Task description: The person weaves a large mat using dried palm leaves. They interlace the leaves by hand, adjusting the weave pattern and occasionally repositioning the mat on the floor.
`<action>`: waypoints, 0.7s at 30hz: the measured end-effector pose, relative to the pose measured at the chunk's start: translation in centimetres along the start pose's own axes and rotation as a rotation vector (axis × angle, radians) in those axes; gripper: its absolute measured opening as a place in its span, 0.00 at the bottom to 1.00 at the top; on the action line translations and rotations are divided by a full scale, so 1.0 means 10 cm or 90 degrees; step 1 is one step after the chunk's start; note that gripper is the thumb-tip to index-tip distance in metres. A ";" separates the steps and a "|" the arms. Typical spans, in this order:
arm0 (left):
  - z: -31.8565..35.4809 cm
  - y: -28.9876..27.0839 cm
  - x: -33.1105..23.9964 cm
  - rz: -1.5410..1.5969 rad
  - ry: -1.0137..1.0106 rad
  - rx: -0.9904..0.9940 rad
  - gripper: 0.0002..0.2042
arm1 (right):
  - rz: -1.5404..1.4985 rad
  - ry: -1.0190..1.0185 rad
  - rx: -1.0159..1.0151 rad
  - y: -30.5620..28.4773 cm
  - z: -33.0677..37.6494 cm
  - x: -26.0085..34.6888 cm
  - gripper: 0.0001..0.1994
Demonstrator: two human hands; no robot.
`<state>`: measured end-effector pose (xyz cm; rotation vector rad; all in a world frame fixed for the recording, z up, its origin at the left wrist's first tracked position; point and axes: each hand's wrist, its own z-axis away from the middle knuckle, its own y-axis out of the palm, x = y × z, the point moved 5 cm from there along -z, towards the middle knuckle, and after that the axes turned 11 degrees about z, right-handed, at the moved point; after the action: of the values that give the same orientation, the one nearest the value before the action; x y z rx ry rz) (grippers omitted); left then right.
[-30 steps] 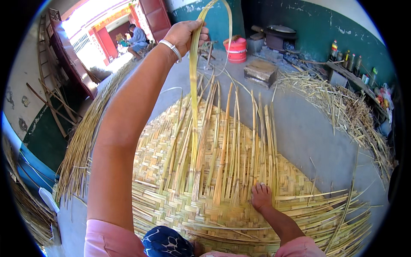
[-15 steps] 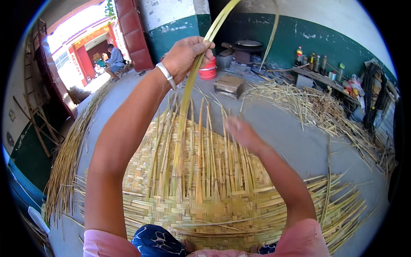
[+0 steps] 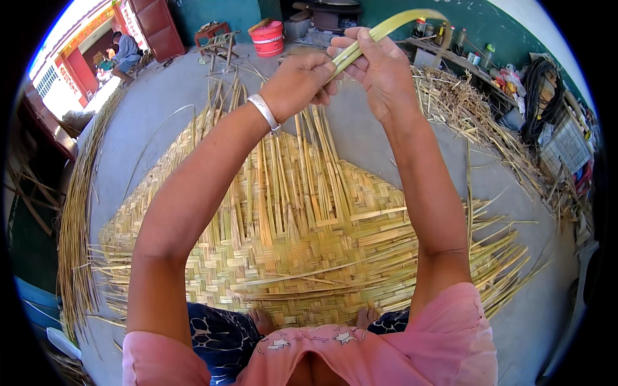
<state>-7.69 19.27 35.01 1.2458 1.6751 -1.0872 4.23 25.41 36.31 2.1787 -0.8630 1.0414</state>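
A pale green split-reed strip (image 3: 393, 24) is stretched between my two hands above the far end of the mat. My left hand (image 3: 301, 82), with a white bangle at the wrist, pinches it between thumb and fingers. Further up the strip, my right hand (image 3: 385, 74) has the thumb pressed on its face and the fingers behind. Beyond that hand the free end arcs over to the right and droops. Below my arms lies a woven mat (image 3: 212, 260) in a yellow-green twill pattern. Several upright reed strips (image 3: 277, 174) run over its middle toward the far side.
Long loose strips (image 3: 496, 254) fan out at the mat's right edge. A bundle of thin stalks (image 3: 80, 257) lies along the left. Dry scraps (image 3: 460, 106) are heaped at the right, near a low bench (image 3: 460, 59) with bottles. A red bucket (image 3: 267, 40) stands at the back; another person (image 3: 127, 55) sits outside.
My right hand has risen from over the mat's upright strips to grip the green strip near my left hand. The strip now leans right. The view has tilted down, showing more mat.
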 end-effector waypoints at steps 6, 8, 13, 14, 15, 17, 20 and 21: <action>0.12 -0.03 -0.06 -0.118 0.074 -0.054 0.14 | 0.097 -0.016 0.026 0.08 0.05 -0.13 0.17; 0.14 -0.03 -0.04 -0.339 0.215 -0.124 0.14 | 0.097 -0.005 -0.003 0.15 0.06 -0.17 0.16; 0.26 -0.20 0.20 -0.381 0.105 -0.316 0.14 | 0.279 -0.048 -0.035 0.45 0.34 -0.33 0.15; 0.28 -0.28 0.25 -0.347 0.076 -0.328 0.14 | 0.394 -0.114 -0.049 0.62 0.43 -0.28 0.15; 0.29 -0.37 0.29 -0.314 0.046 -0.339 0.13 | 0.389 -0.135 -0.036 0.72 0.45 -0.32 0.15; 0.32 -0.53 0.31 -0.269 0.095 -0.328 0.13 | 0.379 -0.183 -0.022 0.87 0.47 -0.38 0.15; 0.44 -0.67 0.22 -0.197 0.216 -0.279 0.13 | 0.009 -0.070 -0.018 0.91 0.27 -0.43 0.16; 0.44 -0.67 0.20 -0.149 0.192 -0.273 0.12 | -0.012 -0.062 -0.015 0.91 0.23 -0.45 0.16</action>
<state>-14.28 14.69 32.93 0.9837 2.1874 -0.6340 -3.71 19.45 33.34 2.2280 -0.8915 0.9177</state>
